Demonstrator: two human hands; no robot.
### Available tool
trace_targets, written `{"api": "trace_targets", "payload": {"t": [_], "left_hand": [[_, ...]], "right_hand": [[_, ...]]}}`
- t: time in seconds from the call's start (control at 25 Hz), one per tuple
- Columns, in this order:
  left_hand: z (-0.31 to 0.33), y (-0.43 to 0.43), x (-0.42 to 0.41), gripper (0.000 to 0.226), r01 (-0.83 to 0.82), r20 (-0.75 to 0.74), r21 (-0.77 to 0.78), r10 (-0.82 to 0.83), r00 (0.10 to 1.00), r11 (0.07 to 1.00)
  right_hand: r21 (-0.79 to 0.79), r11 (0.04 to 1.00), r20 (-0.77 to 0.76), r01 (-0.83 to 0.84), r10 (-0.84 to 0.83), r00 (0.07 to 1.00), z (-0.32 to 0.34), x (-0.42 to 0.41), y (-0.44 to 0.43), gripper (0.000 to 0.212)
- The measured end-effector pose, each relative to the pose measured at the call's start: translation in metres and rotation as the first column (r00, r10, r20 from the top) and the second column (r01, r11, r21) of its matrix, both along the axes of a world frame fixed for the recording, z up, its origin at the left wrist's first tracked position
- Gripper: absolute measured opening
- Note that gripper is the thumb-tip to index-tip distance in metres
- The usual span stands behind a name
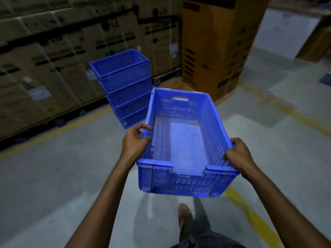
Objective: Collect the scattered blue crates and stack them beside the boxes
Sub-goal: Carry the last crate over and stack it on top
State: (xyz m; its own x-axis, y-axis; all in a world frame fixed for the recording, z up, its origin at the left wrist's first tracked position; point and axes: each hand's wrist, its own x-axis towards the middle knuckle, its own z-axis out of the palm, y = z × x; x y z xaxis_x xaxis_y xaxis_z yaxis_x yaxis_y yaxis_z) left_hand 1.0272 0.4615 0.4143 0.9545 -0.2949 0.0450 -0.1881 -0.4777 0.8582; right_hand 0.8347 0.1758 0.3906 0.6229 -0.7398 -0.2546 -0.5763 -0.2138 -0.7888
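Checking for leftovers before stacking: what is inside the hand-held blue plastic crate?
The blue slotted plastic crate shows only its bare floor; the near rim hides the closest corners.

Both hands are out front; the left forearm [107, 185] angles up from below, the right forearm [279, 194] comes in from the lower right corner, both bare; the left hand [136, 140] grips the left long rim of the blue crate [186, 144], fingers curled over its edge; the right hand [238, 154] grips the opposite rim, nearer the body, knuckles up; one foot [184, 212] shows below, toes forward.
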Motion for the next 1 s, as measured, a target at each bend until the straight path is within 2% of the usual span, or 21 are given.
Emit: {"api": "trace_targets", "payload": {"t": [0.16, 0.44, 0.56, 0.64, 0.8, 1.0], "left_hand": [[0.032, 0.002, 0.098, 0.028, -0.124, 0.039, -0.001, 0.124, 0.992, 0.992], [0.054, 0.036, 0.259, 0.045, -0.256, 0.002, -0.047, 0.256, 0.967, 0.966], [0.043, 0.066, 0.334, 0.039, -0.312, 0.101, -0.017, 0.312, 0.945, 0.950], [0.038, 0.087, 0.385, 0.036, -0.301, 0.160, -0.016, 0.299, 0.941, 0.954], [0.053, 0.128, 0.494, 0.031, -0.230, 0.313, 0.143, 0.177, 0.933, 0.963], [0.075, 0.155, 0.624, 0.027, -0.130, 0.336, 0.193, 0.059, 0.940, 0.972]], "right_hand": [[-0.024, 0.995, 0.102, -0.101, 0.103, 0.989, 0.019, 0.133, -0.018, 0.046], [-0.057, 0.984, 0.232, -0.170, 0.179, 0.956, 0.052, 0.338, 0.007, 0.052], [-0.081, 0.985, 0.271, -0.154, 0.170, 0.948, 0.044, 0.419, 0.039, 0.052], [-0.100, 0.984, 0.286, -0.144, 0.167, 0.943, 0.035, 0.467, 0.063, 0.051], [-0.079, 0.994, 0.267, -0.069, 0.088, 0.960, 0.032, 0.560, 0.115, 0.051], [-0.054, 0.997, 0.270, 0.053, -0.036, 0.962, 0.049, 0.660, 0.160, 0.046]]}}
